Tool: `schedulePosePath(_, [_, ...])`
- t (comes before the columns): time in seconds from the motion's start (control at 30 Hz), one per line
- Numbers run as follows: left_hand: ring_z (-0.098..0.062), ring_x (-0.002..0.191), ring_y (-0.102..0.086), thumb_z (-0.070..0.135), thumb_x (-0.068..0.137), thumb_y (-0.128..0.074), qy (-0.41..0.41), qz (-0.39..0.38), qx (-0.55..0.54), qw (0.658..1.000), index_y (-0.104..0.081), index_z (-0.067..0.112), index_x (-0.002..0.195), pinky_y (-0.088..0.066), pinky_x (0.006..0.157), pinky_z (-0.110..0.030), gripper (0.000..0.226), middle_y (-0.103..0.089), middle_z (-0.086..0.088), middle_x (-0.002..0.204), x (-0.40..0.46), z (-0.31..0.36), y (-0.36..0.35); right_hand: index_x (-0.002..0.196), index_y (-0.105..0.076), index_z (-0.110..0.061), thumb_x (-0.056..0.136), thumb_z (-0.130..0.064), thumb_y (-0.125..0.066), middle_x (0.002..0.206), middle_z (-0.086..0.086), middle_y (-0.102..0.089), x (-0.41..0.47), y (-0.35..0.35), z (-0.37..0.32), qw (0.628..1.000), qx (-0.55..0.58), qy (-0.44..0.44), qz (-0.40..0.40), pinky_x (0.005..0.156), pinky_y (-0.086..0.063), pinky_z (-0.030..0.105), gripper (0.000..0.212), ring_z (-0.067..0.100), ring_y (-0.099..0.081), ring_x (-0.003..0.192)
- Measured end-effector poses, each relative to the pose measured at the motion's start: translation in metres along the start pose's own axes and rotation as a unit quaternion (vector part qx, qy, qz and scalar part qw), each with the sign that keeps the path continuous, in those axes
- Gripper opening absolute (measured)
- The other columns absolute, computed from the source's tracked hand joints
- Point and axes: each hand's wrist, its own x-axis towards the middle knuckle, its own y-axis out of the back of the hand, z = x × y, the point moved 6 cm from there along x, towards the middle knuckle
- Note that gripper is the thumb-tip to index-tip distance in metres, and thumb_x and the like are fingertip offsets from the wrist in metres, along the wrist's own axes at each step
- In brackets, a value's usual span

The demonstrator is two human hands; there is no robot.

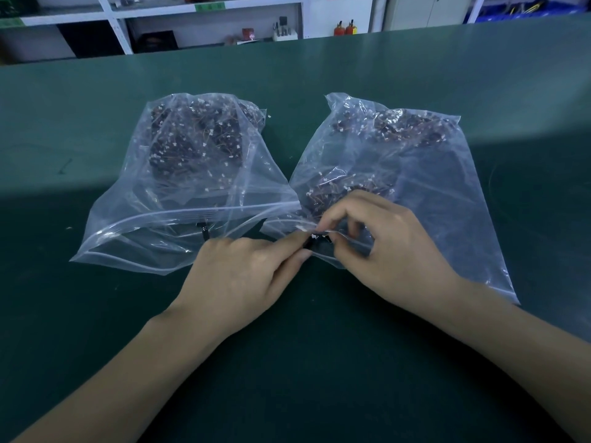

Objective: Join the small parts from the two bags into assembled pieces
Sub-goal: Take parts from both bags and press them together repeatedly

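Beyond the left hand (243,276) lies the left bag (192,187) of small parts on the green counter (319,362). Both hands meet over a small black part (315,245), the left hand pinching it, the right hand (380,247) pinching its other end over the right bag (415,174) mouth.

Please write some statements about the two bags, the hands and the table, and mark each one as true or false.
1. Two clear plastic bags, the left bag and the right bag, lie on the green table. True.
2. Both bags are empty. False: both hold small dark parts with white bits.
3. The left hand and right hand meet at a small black part. True.
4. The left hand reaches deep inside the left bag. False: it is beside that bag's mouth.
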Motion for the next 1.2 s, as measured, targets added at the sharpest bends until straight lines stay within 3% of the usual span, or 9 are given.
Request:
schedulePosePath(0.07, [-0.024, 0.050, -0.061, 0.046, 0.109, -0.047, -0.009, 0.027, -0.027, 0.999, -0.080, 0.028, 0.100, -0.044, 0.046, -0.030, 0.040, -0.066, 0.009, 0.061, 0.000, 0.000, 0.009, 0.099, -0.073, -0.021, 0.087, 0.002, -0.073, 0.095, -0.017, -0.061, 0.000, 0.000, -0.001, 1.000, 0.000, 0.004, -0.001, 0.077, -0.052, 0.027, 0.026, 0.005, -0.057, 0.082])
schedulePosePath(0.17, [-0.021, 0.042, -0.044, 0.042, 0.109, -0.052, 0.010, 0.064, -0.038, 0.997, -0.051, 0.018, 0.058, -0.036, 0.043, -0.026, 0.056, -0.044, 0.007, 0.050, -0.002, -0.011, 0.023, 0.097, -0.073, -0.022, 0.087, 0.000, -0.073, 0.095, -0.016, -0.059, -0.001, 0.000, 0.000, 1.000, 0.002, 0.000, -0.006, 0.077, -0.052, 0.031, 0.025, 0.006, -0.056, 0.084])
schedulePosePath(0.27, [-0.025, 0.041, -0.044, 0.044, 0.106, -0.051, 0.071, 0.043, 0.007, 0.997, -0.046, 0.019, 0.060, -0.036, 0.049, -0.026, 0.053, -0.038, 0.008, 0.047, -0.010, -0.034, 0.028, 0.096, -0.073, -0.023, 0.087, -0.001, -0.072, 0.095, -0.015, -0.060, -0.002, -0.001, 0.001, 1.000, 0.005, -0.005, -0.012, 0.077, -0.053, 0.033, 0.024, 0.008, -0.057, 0.084])
schedulePosePath(0.47, [-0.026, 0.056, -0.045, 0.042, 0.102, -0.055, 0.248, -0.033, 0.060, 0.966, -0.057, 0.023, 0.080, -0.040, 0.059, -0.036, 0.028, -0.052, 0.002, 0.058, -0.024, -0.090, 0.026, 0.096, -0.072, -0.026, 0.088, -0.003, -0.071, 0.097, -0.017, -0.060, -0.002, -0.001, 0.003, 1.000, 0.004, -0.009, -0.016, 0.077, -0.054, 0.033, 0.025, 0.010, -0.058, 0.084])
schedulePosePath(0.6, [-0.032, 0.068, -0.061, 0.067, 0.103, -0.029, 0.320, -0.119, 0.064, 0.938, -0.063, 0.026, 0.083, -0.052, 0.070, -0.043, 0.057, -0.066, -0.007, 0.073, -0.034, -0.110, 0.018, 0.097, -0.073, -0.026, 0.089, -0.005, -0.071, 0.097, -0.016, -0.061, -0.002, -0.002, 0.004, 1.000, 0.004, -0.010, -0.019, 0.077, -0.055, 0.037, 0.023, 0.010, -0.058, 0.083])
schedulePosePath(0.73, [-0.029, 0.074, -0.062, 0.085, 0.092, -0.030, 0.325, -0.179, 0.081, 0.925, -0.055, 0.031, 0.074, -0.043, 0.068, -0.040, 0.063, -0.060, 0.006, 0.073, -0.036, -0.110, 0.008, 0.098, -0.072, -0.026, 0.089, -0.005, -0.072, 0.097, -0.016, -0.060, -0.003, -0.003, 0.004, 1.000, 0.003, -0.009, -0.020, 0.076, -0.054, 0.035, 0.023, 0.009, -0.058, 0.084])
schedulePosePath(0.9, [-0.030, 0.076, -0.064, 0.069, 0.098, -0.043, 0.315, -0.175, 0.060, 0.931, -0.053, 0.031, 0.077, -0.044, 0.067, -0.039, 0.045, -0.059, 0.006, 0.073, -0.034, -0.106, 0.007, 0.101, -0.072, -0.027, 0.087, -0.004, -0.072, 0.096, -0.021, -0.058, -0.003, -0.004, 0.006, 1.000, -0.003, -0.015, -0.025, 0.076, -0.054, 0.033, 0.026, 0.011, -0.058, 0.082])
schedulePosePath(1.07, [-0.030, 0.063, -0.056, 0.051, 0.101, -0.049, 0.286, -0.128, 0.074, 0.947, -0.050, 0.027, 0.069, -0.041, 0.062, -0.037, 0.040, -0.054, 0.005, 0.060, -0.029, -0.100, 0.011, 0.110, -0.070, -0.028, 0.086, -0.010, -0.075, 0.102, -0.016, -0.064, -0.004, -0.004, 0.007, 0.999, -0.005, -0.031, -0.037, 0.078, -0.056, 0.038, 0.031, 0.013, -0.060, 0.085])
schedulePosePath(1.2, [-0.025, 0.047, -0.048, 0.038, 0.097, -0.056, 0.193, -0.007, 0.020, 0.981, -0.050, 0.025, 0.073, -0.038, 0.053, -0.031, 0.028, -0.042, 0.012, 0.051, -0.018, -0.075, 0.030, 0.116, -0.068, -0.033, 0.086, -0.035, -0.078, 0.103, -0.018, -0.062, -0.004, -0.007, 0.003, 0.998, -0.014, -0.033, -0.051, 0.078, -0.055, 0.035, 0.032, 0.011, -0.060, 0.086])
